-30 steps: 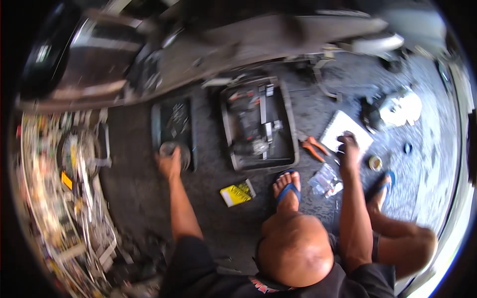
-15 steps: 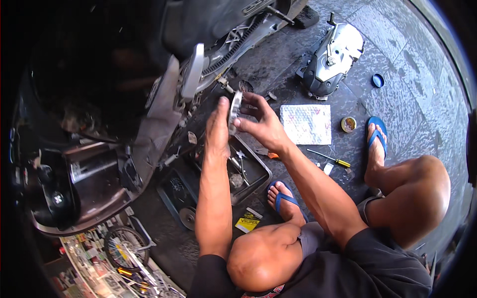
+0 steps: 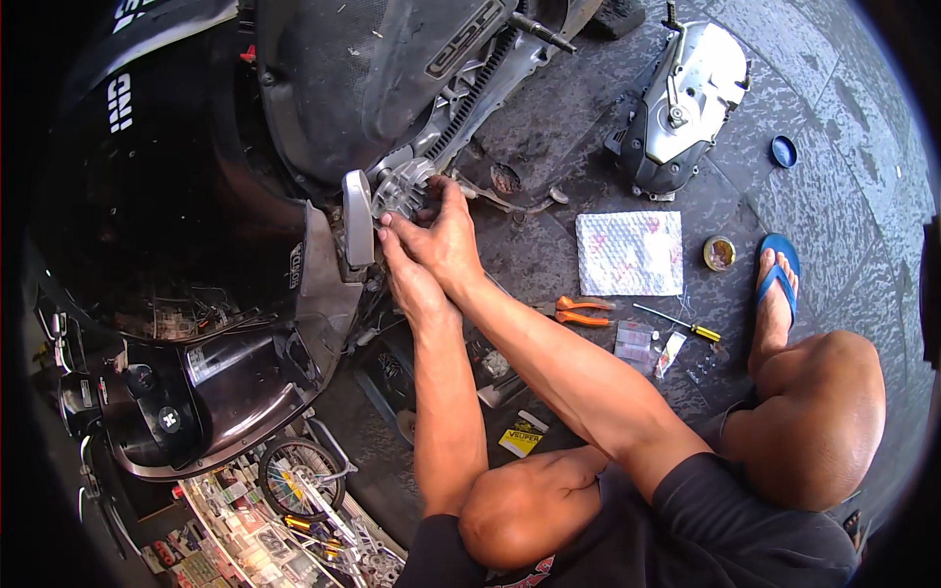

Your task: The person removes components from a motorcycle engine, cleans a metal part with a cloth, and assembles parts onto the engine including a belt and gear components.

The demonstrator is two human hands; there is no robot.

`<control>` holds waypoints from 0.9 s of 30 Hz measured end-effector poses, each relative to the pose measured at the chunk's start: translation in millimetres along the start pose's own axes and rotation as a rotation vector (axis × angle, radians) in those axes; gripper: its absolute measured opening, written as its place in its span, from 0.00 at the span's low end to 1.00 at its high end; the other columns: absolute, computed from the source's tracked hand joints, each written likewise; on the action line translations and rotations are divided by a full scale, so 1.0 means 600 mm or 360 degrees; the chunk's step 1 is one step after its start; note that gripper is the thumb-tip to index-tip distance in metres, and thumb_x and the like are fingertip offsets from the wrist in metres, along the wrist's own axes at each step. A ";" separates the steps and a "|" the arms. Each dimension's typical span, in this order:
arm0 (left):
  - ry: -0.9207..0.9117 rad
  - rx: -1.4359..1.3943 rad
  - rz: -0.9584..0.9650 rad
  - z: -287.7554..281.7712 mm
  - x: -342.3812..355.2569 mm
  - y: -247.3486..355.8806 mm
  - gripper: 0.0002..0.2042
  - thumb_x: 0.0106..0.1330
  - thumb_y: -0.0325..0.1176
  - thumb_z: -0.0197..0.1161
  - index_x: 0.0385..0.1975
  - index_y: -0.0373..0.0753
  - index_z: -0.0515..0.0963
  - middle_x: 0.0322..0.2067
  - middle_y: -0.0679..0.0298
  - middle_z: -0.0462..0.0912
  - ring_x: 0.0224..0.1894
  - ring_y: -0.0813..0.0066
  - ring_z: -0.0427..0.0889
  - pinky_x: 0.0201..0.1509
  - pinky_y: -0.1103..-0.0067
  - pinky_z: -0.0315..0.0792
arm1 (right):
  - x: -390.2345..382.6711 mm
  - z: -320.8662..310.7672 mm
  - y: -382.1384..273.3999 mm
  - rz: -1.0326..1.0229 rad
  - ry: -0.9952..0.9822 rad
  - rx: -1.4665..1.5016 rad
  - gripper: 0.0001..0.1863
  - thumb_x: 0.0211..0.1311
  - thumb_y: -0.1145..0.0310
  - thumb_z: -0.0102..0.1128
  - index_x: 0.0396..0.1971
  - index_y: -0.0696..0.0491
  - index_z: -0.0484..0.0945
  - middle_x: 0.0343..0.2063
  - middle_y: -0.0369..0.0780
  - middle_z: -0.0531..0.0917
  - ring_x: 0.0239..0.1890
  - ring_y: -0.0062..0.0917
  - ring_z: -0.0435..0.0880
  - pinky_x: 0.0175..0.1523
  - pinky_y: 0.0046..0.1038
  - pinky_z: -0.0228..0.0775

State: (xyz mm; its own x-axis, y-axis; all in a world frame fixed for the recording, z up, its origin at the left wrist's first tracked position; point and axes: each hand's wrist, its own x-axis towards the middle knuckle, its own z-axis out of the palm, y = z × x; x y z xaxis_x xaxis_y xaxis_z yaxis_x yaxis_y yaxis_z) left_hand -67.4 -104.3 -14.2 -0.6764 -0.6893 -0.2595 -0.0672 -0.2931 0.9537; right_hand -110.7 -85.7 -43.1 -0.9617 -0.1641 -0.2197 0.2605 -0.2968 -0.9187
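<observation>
A silver finned metal disc (image 3: 402,191), like a scooter's drive pulley face, stands at the side of the scooter's engine casing (image 3: 451,132). My right hand (image 3: 446,240) curls its fingers around the disc's right and lower edge. Just below, my left hand (image 3: 417,289) supports the lower edge with its fingertips, its wrist crossed by my right one. The hands hide part of the disc, and whether it sits on a shaft I cannot tell. A grey pedal-like lever (image 3: 358,218) stands close to its left.
The black scooter (image 3: 176,216) fills the left. On the floor lie a silver engine cover (image 3: 686,98), bubble wrap (image 3: 629,253), a small open tin (image 3: 718,253), orange-handled pliers (image 3: 583,312), a yellow-handled screwdriver (image 3: 676,321) and a blue lid (image 3: 783,151). A parts tray (image 3: 502,390) sits under my forearms.
Both hands have carried the disc leftward and up to the scooter's engine side. The disc has turned, so its fins show now. The head view has shifted, showing more of the scooter.
</observation>
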 end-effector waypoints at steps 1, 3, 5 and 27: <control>-0.0012 -0.0015 -0.0023 -0.006 -0.002 0.002 0.32 0.73 0.59 0.44 0.61 0.33 0.67 0.53 0.54 0.77 0.53 0.61 0.78 0.61 0.69 0.70 | -0.003 0.004 -0.004 0.0007 0.0033 -0.0014 0.43 0.45 0.60 0.80 0.56 0.66 0.66 0.47 0.52 0.77 0.41 0.33 0.80 0.46 0.34 0.77; -0.0042 -0.0048 -0.0077 -0.014 0.001 0.003 0.33 0.73 0.59 0.43 0.61 0.33 0.67 0.54 0.53 0.77 0.54 0.60 0.78 0.62 0.69 0.69 | -0.007 0.012 -0.011 -0.0016 0.0126 -0.0092 0.40 0.45 0.61 0.79 0.53 0.67 0.67 0.46 0.54 0.77 0.41 0.38 0.81 0.47 0.37 0.76; -0.0097 -0.0156 -0.0147 -0.017 0.004 0.012 0.33 0.74 0.59 0.41 0.61 0.33 0.67 0.55 0.53 0.76 0.55 0.59 0.77 0.63 0.69 0.69 | -0.010 0.015 -0.026 0.0038 0.0132 -0.0079 0.40 0.45 0.61 0.79 0.53 0.67 0.67 0.46 0.54 0.76 0.41 0.39 0.81 0.48 0.37 0.76; 0.0376 -0.0170 -0.0247 0.012 0.055 0.011 0.55 0.63 0.66 0.58 0.66 0.17 0.44 0.64 0.42 0.59 0.69 0.57 0.61 0.74 0.67 0.57 | 0.051 -0.034 -0.007 0.0373 -0.0066 0.0263 0.15 0.59 0.65 0.68 0.32 0.65 0.83 0.25 0.45 0.85 0.29 0.23 0.82 0.35 0.27 0.73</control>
State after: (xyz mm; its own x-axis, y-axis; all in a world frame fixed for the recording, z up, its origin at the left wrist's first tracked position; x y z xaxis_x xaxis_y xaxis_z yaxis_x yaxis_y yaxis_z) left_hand -95.2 -124.1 -15.2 -0.4738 -0.7624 -0.4408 -0.0701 -0.4663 0.8818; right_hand -142.7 -70.0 -52.9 -0.8702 -0.2836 -0.4030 0.4889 -0.3948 -0.7779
